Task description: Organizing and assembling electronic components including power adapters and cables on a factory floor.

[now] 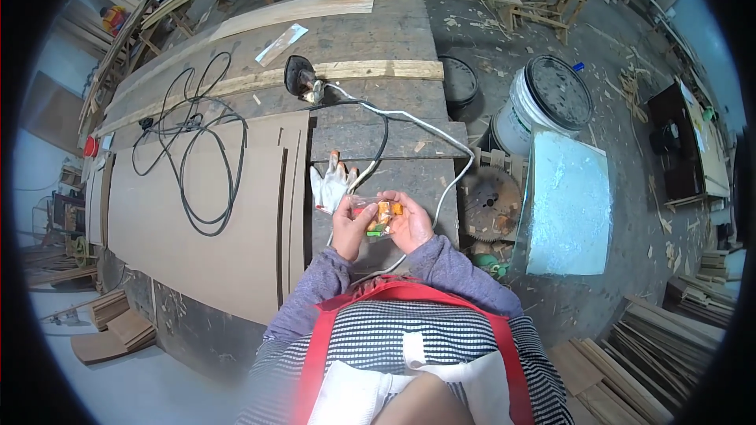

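Both of my hands meet in front of my body around a small clear plastic packet with orange, green and red pieces; I cannot make out what they are. My left hand pinches the packet's left side with the thumb on top. My right hand holds its right side, fingers curled around the edge. Just beyond my left hand, a white work glove with orange-stained fingertips lies on the wooden workbench. A white cable runs past my right hand.
Large brown boards with a coiled black cable lie at left. A dark, rounded tool rests on a wooden strip beyond. To the right are a toothed saw blade, a lidded bucket and a pale sheet. Two people stand far off.
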The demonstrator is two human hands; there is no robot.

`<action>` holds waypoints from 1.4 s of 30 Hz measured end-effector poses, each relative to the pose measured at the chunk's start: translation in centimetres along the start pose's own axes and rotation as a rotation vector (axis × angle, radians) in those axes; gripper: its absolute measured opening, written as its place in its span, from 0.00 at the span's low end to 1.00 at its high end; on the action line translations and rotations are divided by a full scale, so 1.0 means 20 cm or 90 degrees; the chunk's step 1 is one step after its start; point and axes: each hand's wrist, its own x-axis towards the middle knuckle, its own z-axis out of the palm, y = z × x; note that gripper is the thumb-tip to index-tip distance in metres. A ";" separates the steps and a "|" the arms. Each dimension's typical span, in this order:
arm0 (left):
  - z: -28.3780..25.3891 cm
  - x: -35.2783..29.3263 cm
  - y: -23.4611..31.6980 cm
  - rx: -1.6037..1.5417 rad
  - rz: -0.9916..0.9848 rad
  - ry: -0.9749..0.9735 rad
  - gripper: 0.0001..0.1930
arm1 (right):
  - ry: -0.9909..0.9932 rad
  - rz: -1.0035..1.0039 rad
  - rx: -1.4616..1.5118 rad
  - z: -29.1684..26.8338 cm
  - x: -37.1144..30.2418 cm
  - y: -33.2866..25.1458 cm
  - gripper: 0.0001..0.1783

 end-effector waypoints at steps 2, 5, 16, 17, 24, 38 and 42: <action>-0.02 -0.01 -0.01 -0.059 -0.032 -0.008 0.08 | 0.015 -0.001 -0.006 0.02 -0.01 0.00 0.19; -0.06 -0.01 -0.09 -0.284 -0.076 -0.075 0.09 | 0.011 -0.041 0.022 0.05 -0.03 -0.01 0.20; -0.26 0.03 -0.43 -0.396 -0.138 -0.172 0.15 | -0.143 0.091 -0.082 0.85 -0.55 -0.22 0.35; -0.27 0.04 -0.46 -0.323 -0.121 -0.179 0.16 | -0.168 0.138 -0.100 0.99 -0.65 -0.22 0.37; -0.21 0.05 -0.40 -0.621 -0.275 -0.241 0.22 | -0.543 0.307 -0.127 1.41 -1.09 -0.20 0.57; -0.10 0.29 -0.31 -0.505 -0.283 -0.133 0.20 | -0.283 -0.020 -0.764 0.96 -0.35 -0.35 0.28; 0.02 0.37 -0.33 -0.491 -0.200 -0.117 0.17 | 0.018 -0.330 -1.291 0.24 -0.02 -0.29 0.35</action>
